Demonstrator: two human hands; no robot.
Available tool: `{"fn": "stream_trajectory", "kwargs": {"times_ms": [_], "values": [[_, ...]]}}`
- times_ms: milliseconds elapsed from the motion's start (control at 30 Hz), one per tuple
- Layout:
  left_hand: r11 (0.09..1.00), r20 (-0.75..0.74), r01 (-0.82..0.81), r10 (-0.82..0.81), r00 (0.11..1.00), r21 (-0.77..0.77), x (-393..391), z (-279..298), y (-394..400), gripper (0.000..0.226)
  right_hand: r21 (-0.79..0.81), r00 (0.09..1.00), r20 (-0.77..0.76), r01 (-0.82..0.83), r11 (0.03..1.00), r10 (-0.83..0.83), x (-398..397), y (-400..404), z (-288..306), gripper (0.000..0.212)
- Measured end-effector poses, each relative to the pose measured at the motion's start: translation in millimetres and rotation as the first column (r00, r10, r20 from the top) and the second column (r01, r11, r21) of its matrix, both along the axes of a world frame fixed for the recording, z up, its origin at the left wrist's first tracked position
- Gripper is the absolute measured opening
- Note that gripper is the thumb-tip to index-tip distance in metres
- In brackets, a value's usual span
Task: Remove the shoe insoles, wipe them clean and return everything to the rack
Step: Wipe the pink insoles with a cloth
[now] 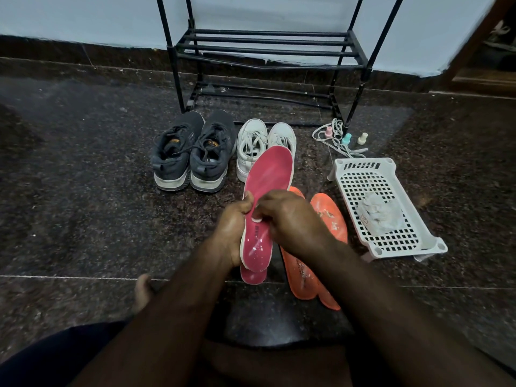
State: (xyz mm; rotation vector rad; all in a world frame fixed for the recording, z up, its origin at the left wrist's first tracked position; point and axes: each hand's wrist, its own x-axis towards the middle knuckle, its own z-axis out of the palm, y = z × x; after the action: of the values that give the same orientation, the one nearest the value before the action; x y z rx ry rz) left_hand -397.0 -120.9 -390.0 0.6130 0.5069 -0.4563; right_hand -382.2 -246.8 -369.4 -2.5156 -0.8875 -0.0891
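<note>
Nearest the camera, a bare foot (142,291) rests on the dark stone floor (69,191) below and to the left of the hands. The left hand (233,233) grips the pink insole (265,196) along its left edge, thumb curled over the top face and fingers behind, holding it tilted with the toe end pointing away. A second pink insole (252,276) peeks out beneath the heel end of the first; whether the left hand holds it too cannot be told. The right hand (290,219) lies over the insole's middle, its fingertips pinched on a small white scrap (256,218) pressed against the pink surface. Just under and to the right of the right wrist, two orange insoles (329,216) lie side by side on the floor, speckled with white bits. Further right sits a white basket (351,174) with a crumpled white cloth (377,210) inside. Beyond the hands stand white shoes (251,146), partly hidden by the raised insole, and to their left dark grey shoes (192,152). Past the basket lie white laces (335,135) and three small bottles (346,139). Farthest back stands the black rack (268,48) against the wall.
</note>
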Motion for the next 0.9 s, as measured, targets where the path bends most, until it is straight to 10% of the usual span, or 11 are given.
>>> {"fn": "stream_trajectory", "kwargs": {"times_ms": [300, 900], "values": [[0.999, 0.091, 0.045, -0.048, 0.995, 0.025, 1, 0, 5, 0.049, 0.175, 0.947, 0.064, 0.3, 0.938, -0.315, 20, -17, 12, 0.026], [0.999, 0.109, 0.047, -0.049, 0.993, 0.021, 1, -3, 5, 0.036, 0.365, 0.945, -0.112, 0.327, 0.872, -0.307, 18, -10, 3, 0.02]]}}
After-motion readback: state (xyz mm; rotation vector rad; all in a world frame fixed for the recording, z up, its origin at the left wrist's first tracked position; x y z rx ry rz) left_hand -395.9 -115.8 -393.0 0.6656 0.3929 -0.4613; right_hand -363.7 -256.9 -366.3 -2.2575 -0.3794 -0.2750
